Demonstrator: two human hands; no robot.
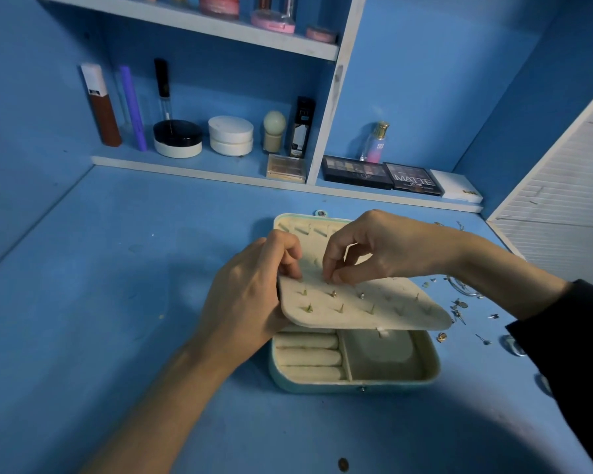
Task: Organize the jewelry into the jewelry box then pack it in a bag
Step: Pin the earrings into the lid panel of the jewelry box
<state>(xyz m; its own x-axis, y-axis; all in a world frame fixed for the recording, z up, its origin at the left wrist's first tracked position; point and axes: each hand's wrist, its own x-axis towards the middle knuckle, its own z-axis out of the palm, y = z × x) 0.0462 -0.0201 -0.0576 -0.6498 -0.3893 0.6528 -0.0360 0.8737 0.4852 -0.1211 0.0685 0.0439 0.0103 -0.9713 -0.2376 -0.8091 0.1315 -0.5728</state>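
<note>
My left hand (250, 295) grips the earring panel (363, 307) above the open jewelry box (356, 367). My right hand (374, 249) pinches a stud (328, 277) at the panel; loose jewelry (459, 307) lies on the table (117, 268).

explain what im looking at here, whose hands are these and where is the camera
One picture, from a camera worn on a person's head, looking down at their own bare hands; no robot. On the blue desk lies an open jewelry box. The left hand holds up the box's cream earring panel, which has studs poking through. The right hand pinches something tiny at the panel's top row, too small to make out. Loose jewelry lies scattered on the desk to the right. Cosmetics stand on the shelves behind.
</note>
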